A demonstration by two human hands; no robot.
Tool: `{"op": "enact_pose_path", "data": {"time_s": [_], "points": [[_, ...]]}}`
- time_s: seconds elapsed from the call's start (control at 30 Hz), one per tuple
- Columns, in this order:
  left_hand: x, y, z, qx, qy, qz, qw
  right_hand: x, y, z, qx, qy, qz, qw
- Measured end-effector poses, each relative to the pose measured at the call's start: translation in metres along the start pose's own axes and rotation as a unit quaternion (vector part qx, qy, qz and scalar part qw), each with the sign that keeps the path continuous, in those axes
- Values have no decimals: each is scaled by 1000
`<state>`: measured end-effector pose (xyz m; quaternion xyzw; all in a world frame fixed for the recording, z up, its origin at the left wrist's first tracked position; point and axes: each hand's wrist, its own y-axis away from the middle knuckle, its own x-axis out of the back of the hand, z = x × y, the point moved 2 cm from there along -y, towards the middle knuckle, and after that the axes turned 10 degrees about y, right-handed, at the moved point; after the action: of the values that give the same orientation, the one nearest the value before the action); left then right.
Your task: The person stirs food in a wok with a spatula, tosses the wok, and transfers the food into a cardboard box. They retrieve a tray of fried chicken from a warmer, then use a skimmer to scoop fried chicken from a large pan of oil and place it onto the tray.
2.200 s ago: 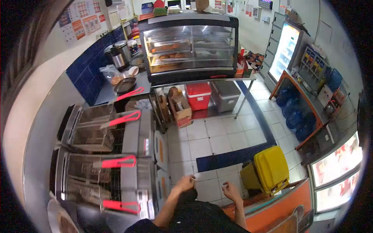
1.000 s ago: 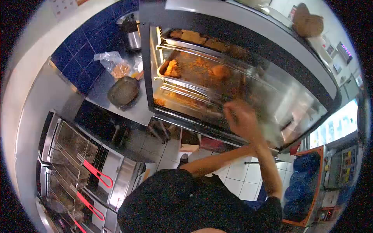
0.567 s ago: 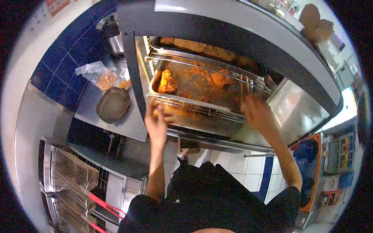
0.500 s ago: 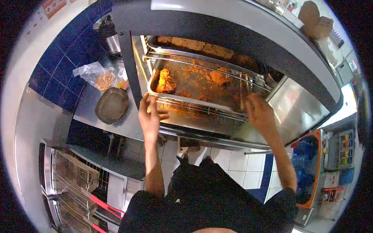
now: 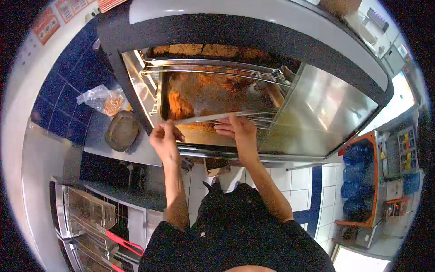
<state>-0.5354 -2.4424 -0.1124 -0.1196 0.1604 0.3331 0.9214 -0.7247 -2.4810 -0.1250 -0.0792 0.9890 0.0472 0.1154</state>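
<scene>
Both hands [image 5: 165,144] have fingers [image 5: 169,129] gripping a tray [image 5: 204,119] in the display case [image 5: 226,31]; counter [image 5: 147,152], blue tiles [image 5: 54,97] alongside.

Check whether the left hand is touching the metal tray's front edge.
Touching. The head view shows the left hand closed on the left end of the metal tray's front edge, no gap visible.

At my twelve o'clock, the tray [image 5: 226,96] is sitting inside the cabinet [image 5: 235,29]; toward ten, the pan [image 5: 122,131] is resting on the counter [image 5: 96,139]; wire baskets [image 5: 90,208] are standing at nine, jugs [image 5: 355,174] at two.
</scene>
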Motion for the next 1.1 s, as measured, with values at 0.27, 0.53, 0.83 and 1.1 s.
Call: {"op": "enact_pose_path", "data": {"time_s": [0.27,0.53,0.83,1.1], "points": [[-1,185,-7,10,34,39,999,35,52,20,-14,31,58,998],[92,195,29,71,-10,261,963,123,96,26,-32,77,-54,995],[123,321,78,53,-333,116,934,124,165,24,-82,210,-125,966],[200,467,175,-17,-310,276,910,48,244,58,-14,255,-252,933]]}}
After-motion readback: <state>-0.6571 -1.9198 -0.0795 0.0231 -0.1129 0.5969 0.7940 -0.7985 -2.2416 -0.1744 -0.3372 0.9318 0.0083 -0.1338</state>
